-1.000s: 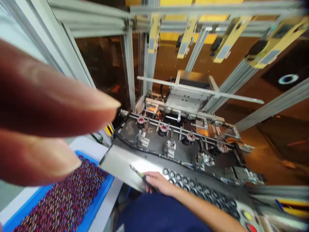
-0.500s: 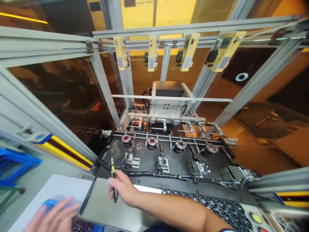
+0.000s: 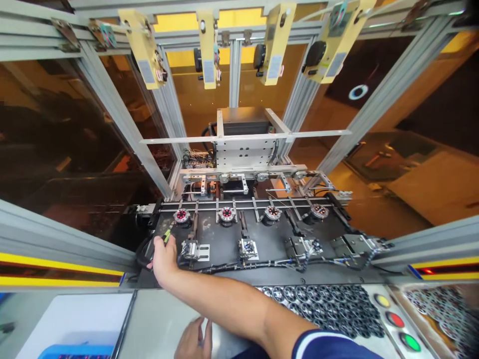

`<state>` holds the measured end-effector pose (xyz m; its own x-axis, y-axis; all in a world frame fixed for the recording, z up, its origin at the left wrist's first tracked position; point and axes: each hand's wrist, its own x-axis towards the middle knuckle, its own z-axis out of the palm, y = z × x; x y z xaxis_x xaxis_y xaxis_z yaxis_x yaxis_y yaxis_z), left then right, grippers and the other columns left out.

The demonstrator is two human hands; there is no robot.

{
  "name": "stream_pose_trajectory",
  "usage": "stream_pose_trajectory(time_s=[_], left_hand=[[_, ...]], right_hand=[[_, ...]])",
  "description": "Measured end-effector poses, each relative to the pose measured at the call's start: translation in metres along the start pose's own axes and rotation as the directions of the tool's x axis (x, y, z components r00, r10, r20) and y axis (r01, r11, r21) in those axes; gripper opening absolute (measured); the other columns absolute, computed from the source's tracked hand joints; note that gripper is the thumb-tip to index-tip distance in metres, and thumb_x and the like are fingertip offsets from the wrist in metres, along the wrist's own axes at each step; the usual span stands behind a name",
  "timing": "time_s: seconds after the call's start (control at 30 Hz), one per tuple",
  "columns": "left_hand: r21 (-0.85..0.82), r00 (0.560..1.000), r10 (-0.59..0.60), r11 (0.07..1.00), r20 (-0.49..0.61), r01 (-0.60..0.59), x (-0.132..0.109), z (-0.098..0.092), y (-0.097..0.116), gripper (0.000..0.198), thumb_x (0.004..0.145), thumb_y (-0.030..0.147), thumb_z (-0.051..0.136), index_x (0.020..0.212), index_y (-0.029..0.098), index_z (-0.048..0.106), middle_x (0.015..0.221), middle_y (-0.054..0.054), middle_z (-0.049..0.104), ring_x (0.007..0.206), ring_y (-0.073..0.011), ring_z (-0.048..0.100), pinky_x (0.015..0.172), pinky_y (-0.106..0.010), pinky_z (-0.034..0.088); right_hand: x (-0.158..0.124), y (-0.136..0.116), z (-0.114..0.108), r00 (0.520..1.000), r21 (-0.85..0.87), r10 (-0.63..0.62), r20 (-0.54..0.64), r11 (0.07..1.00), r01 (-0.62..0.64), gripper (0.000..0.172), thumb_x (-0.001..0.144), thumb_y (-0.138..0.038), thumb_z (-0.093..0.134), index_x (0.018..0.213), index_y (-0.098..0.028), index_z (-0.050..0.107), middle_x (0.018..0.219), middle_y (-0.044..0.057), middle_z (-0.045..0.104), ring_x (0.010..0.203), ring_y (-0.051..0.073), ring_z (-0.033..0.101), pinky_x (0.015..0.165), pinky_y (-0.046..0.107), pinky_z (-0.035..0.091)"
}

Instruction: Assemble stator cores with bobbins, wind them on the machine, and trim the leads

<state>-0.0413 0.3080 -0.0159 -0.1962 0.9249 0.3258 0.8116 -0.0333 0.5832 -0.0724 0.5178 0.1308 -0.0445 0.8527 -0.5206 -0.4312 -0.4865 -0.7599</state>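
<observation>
My right hand (image 3: 163, 260) reaches over the left end of the black machine bed (image 3: 217, 234). Its fingers are wrapped round a slim green-and-black hand tool (image 3: 167, 236) with a narrow tip; I cannot tell its exact kind. The tip points up toward the leftmost round part (image 3: 181, 215), which has red segments and sits in a holder; whether they touch is unclear. Low in the view, my left hand (image 3: 191, 343) is over the plain metal plate (image 3: 149, 319), thumb and fingers drawn close in a pinch. What it holds, if anything, is hidden.
More round parts (image 3: 226, 214) sit in a row of holders. Metal clamp units (image 3: 247, 248) stand before them. Rows of black ring parts (image 3: 325, 304) lie at right, beside yellow, red and green buttons (image 3: 410, 342). A blue tray (image 3: 75, 350) is lower left. Yellow units (image 3: 207, 50) hang overhead.
My right hand has moved forward and left with the tool, toward the leftmost round part. My left hand has come from over the blue tray rightward to the metal plate. The camera view has shifted.
</observation>
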Motion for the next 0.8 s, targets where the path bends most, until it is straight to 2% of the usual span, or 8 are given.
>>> stream_pose_trajectory(time_s=[0.27,0.47,0.67,0.8], left_hand=[[0.072,0.984,0.18,0.981,0.001,-0.18,-0.001,-0.001,-0.012,0.027,0.094,0.039,0.055,0.082,0.019,0.069,0.059,0.0,0.064,0.052,-0.0157,0.061,0.059,-0.026,0.045],[0.106,0.973,0.23,0.967,0.031,-0.232,0.0,-0.006,-0.012,0.027,0.096,0.038,0.055,0.082,0.017,0.067,0.063,0.0,0.064,0.054,-0.0145,0.061,0.058,-0.026,0.044],[0.107,0.975,0.213,0.97,0.069,-0.219,-0.001,-0.006,-0.012,0.03,0.096,0.037,0.053,0.078,0.017,0.066,0.061,0.0,0.061,0.055,-0.0143,0.061,0.058,-0.026,0.044],[0.102,0.982,0.157,0.981,0.108,-0.168,-0.004,-0.003,-0.017,0.031,0.097,0.039,0.052,0.079,0.018,0.066,0.06,0.001,0.059,0.057,-0.0137,0.061,0.062,-0.026,0.049]], right_hand=[[0.004,0.002,0.002,0.997,0.013,-0.007,-0.075,1.0,0.008,0.03,0.089,-0.03,0.055,0.117,-0.018,0.052,0.08,0.0,0.055,0.056,0.013,0.056,0.032,0.018,0.045],[0.005,0.0,0.0,0.998,0.031,-0.017,-0.066,0.999,0.019,0.027,0.089,-0.028,0.054,0.115,-0.017,0.054,0.079,0.0,0.056,0.051,0.011,0.054,0.031,0.017,0.045],[0.004,-0.008,-0.002,0.999,0.013,-0.046,0.001,0.999,0.046,0.028,0.094,-0.027,0.047,0.119,-0.016,0.051,0.075,0.0,0.054,0.052,0.012,0.054,0.035,0.019,0.047],[-0.007,-0.017,-0.005,0.989,-0.028,-0.071,0.133,0.997,0.075,0.026,0.097,-0.028,0.04,0.119,-0.018,0.05,0.069,-0.003,0.05,0.05,0.012,0.051,0.036,0.019,0.045]])
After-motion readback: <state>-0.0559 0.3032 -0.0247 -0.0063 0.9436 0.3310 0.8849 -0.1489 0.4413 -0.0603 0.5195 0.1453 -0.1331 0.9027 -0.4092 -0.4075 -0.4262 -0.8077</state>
